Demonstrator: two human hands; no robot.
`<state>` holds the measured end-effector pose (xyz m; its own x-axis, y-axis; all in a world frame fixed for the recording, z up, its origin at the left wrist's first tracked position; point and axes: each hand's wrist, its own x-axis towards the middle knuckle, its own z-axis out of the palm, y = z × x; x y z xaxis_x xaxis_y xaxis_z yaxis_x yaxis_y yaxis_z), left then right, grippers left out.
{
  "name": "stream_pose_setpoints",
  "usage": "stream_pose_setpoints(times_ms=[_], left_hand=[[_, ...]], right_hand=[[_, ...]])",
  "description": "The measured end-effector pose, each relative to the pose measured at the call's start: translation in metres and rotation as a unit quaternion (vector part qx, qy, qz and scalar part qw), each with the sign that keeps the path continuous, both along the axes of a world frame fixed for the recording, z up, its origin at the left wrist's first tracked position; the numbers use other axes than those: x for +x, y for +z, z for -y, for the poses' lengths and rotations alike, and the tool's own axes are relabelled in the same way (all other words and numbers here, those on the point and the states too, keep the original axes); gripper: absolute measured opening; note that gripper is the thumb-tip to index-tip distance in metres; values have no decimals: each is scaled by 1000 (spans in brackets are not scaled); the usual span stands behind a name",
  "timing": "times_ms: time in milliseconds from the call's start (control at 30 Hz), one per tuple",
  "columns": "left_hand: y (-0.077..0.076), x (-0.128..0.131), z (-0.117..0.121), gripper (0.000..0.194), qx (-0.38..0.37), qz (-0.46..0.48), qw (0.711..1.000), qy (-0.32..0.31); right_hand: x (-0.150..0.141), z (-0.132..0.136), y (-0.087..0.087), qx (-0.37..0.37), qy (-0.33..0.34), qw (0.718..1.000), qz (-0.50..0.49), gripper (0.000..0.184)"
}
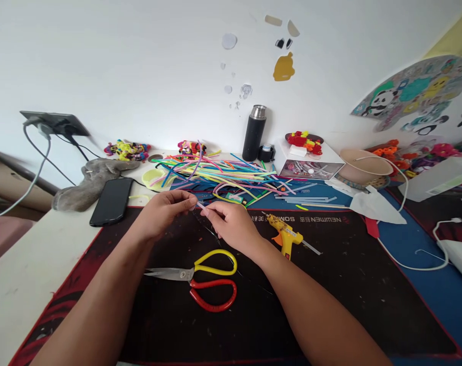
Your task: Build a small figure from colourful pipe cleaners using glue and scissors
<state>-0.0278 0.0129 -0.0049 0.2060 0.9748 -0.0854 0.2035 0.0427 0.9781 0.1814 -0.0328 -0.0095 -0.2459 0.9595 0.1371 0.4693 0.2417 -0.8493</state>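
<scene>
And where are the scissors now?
In the head view, the scissors lie on the dark mat, below the right hand, left of the glue gun.

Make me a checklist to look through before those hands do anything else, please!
1. Left hand pinching the small pale piece: ok.
2. Right hand pinching it too: ok.
3. Scissors lying on the dark mat, not held: ok.
4. Yellow glue gun on the mat, out of both hands: ok.
5. Glue gun cool: cannot tell; heat doesn't show.
6. Colourful sticks neatly lined up: not ok; they lie crisscrossed in a heap.
</scene>
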Motion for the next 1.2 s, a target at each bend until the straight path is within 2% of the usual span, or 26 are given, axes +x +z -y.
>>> stream_pose_setpoints(times_ms=[333, 500, 667, 867, 1200], left_hand=[[1, -15, -5, 55, 19, -110, 991, -68], [4, -9, -1, 55, 6, -65, 996, -57], [5, -5, 1, 55, 2, 2, 998, -66], [11, -2, 4, 56, 0, -7, 995, -97], [16, 2, 6, 55, -4, 8, 996, -94]], right_hand=[[4, -2, 1, 45, 13, 996, 82, 20], [5, -3, 1, 66, 9, 995, 76, 22], [8, -4, 3, 50, -12, 998, 36, 23], [8, -3, 3, 23, -27, 999, -14, 23], [6, -2, 0, -8, -16, 999, -30, 24]])
